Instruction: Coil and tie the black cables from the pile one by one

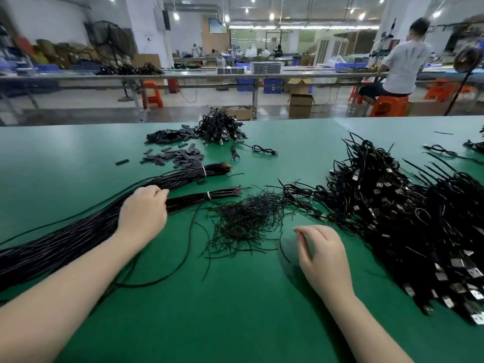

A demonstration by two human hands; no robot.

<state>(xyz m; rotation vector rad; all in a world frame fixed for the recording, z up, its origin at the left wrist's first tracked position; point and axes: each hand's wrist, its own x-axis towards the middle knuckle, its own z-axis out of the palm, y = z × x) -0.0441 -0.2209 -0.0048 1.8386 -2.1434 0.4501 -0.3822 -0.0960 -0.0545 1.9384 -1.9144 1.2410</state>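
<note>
Right hand (323, 260): lower right of centre, above the green table (235, 323); fingers loosely curled, thumb and forefinger tips close together; whether they pinch anything cannot be told.

Left hand (142, 212): left of centre, fingers curled down into the long straight black cables (52, 247) that run from the lower left edge toward mid-frame; it grips at a few strands there.

Loose single cable (183, 252): curving on the table between the two forearms.

Heap of short black ties (246, 221): centre, between the hands and slightly beyond them.

Pile of coiled black cables with metal plugs (408, 218): right side, large, spreading to the lower right edge.

Two bound cable bundles (209, 170), each with a white band: just beyond the left hand, ends pointing right.

Flat dark sleeve pieces (180, 158): scattered, upper centre-left of the table.

Smaller cable heap (220, 127): at the far table edge, centre.

Seated person in a pale shirt (403, 66) on an orange stool (389, 106): upper right, back to camera, at another bench.
</note>
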